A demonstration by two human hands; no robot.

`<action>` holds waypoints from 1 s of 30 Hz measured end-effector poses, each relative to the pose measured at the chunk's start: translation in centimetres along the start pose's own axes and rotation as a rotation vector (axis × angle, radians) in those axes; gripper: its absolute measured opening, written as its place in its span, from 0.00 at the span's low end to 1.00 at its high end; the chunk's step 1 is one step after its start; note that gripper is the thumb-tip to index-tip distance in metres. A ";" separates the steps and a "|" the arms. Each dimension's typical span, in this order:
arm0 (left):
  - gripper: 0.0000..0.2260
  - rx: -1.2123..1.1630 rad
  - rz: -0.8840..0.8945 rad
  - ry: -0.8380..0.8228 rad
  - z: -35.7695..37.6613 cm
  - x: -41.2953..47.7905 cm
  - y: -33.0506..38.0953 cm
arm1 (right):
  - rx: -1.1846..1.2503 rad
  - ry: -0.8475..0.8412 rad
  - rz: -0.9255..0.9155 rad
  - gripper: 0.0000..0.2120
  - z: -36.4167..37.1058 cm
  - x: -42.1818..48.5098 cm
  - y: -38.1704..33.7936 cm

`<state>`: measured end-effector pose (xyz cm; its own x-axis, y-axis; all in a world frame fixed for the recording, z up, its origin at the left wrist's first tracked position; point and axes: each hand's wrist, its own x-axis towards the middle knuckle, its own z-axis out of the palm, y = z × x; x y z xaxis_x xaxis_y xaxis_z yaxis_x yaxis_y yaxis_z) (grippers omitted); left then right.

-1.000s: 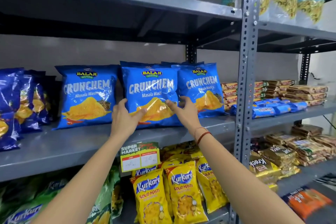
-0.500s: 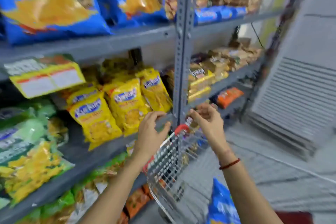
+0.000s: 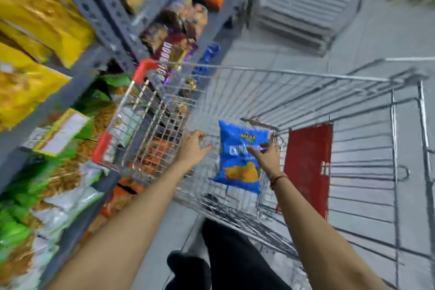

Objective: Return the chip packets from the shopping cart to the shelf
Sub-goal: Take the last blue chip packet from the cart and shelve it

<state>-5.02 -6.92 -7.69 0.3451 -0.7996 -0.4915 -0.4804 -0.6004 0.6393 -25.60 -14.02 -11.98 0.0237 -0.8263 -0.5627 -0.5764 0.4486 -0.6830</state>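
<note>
Blue chip packet (image 3: pixel 240 160) stands upright inside the wire shopping cart (image 3: pixel 294 73), near the cart's end closest to the person, beside a red panel (image 3: pixel 308 167). Frame is motion-blurred. Both hands are reaching down into the cart. Left hand (image 3: pixel 193 148) — fingers spread, released, grasping nothing, just left of the packet and apart from it. Right hand (image 3: pixel 266 155) overlaps the packet's right edge with fingers extended across its front; it looks unclenched, contact with the packet cannot be told. A red thread band (image 3: pixel 277 178) sits on the right wrist. Grey metal shelf (image 3: pixel 103 7) runs along the left of the cart, stocked with yellow packets (image 3: pixel 35 14) above and green ones (image 3: pixel 14 231) lower down — labels unreadable. Floor is grey.
</note>
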 end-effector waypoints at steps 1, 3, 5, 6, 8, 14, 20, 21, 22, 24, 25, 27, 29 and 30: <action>0.23 -0.015 -0.042 -0.060 1.5 0.8 -0.4 | 0.001 -0.008 0.044 0.25 0.2 0.6 1.5; 0.28 -0.041 -0.128 -0.130 4.1 2.2 -1.2 | 0.033 -0.022 0.123 0.27 0.7 1.8 4.2; 0.36 -0.072 -0.200 -0.174 6.3 3.4 -2.0 | 0.092 -0.041 0.195 0.30 1.4 3.2 6.3; 0.42 -0.111 -0.234 -0.209 7.2 4.0 -2.3 | 0.114 -0.053 0.234 0.32 1.9 3.9 7.3; 0.53 -0.182 -0.313 -0.268 8.9 4.9 -3.2 | 0.156 -0.054 0.297 0.30 2.9 5.5 8.9; 0.59 -0.241 -0.492 -0.345 12.7 7.6 -6.0 | 0.300 -0.052 0.303 0.19 5.5 7.3 11.7; 0.58 -0.359 -0.486 -0.294 14.2 8.3 -8.4 | 0.256 -0.101 0.335 0.41 6.1 8.6 12.2; 0.54 -0.374 -0.484 -0.304 13.9 8.3 -8.2 | 0.263 -0.090 0.321 0.39 6.2 8.6 12.2; 0.47 -0.392 -0.474 -0.322 13.6 8.2 -8.0 | 0.265 -0.070 0.306 0.37 6.3 8.4 12.1; 0.34 -0.420 -0.454 -0.367 13.0 8.0 -7.4 | 0.272 -0.019 0.296 0.31 6.5 7.8 11.8; 0.31 -0.425 -0.459 -0.379 12.6 7.8 -7.0 | 0.282 0.005 0.292 0.28 6.5 7.4 11.5; 0.30 -0.427 -0.484 -0.377 11.4 7.3 -6.6 | 0.280 0.043 0.261 0.20 6.6 6.5 10.5; 0.42 -0.429 -0.518 -0.379 9.7 6.8 -6.4 | 0.285 0.035 0.222 0.19 6.7 5.5 8.9; 0.50 -0.427 -0.528 -0.387 8.7 6.4 -6.4 | 0.296 0.021 0.204 0.20 6.8 4.9 8.0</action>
<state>-6.74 -8.10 -20.07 0.0981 -0.3914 -0.9150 0.0476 -0.9165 0.3971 -24.51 -12.16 -23.34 -0.0858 -0.7146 -0.6942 -0.3059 0.6820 -0.6643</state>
